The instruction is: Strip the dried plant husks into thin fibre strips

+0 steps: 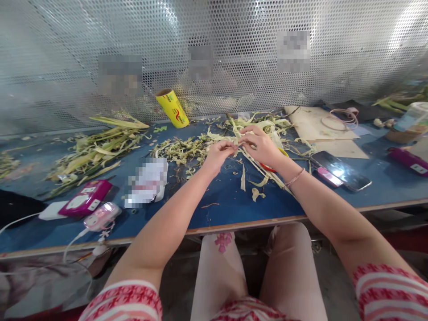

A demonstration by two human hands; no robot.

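Observation:
Over the blue tabletop (214, 191), my left hand (219, 155) and my right hand (257, 143) meet with fingertips almost touching. Both are closed in a pinch on a thin pale plant strip, mostly hidden by the fingers. Long pale-green stalks and peelings (257, 171) lie beneath and beside my right hand. A heap of curled plant scraps (180, 149) spreads to the left of my left hand. Partly covered by my right wrist is a red and yellow curved item (267, 167), whose kind I cannot make out.
At left lie a pile of long leaves (100, 149), a purple power strip (87, 198) and a pink device (102, 217) on a cable. A yellow wrap tube (172, 108) leans by the perforated metal panel (234, 26). A phone (344, 171), cardboard (314, 122) and a plastic cup (409, 122) sit right.

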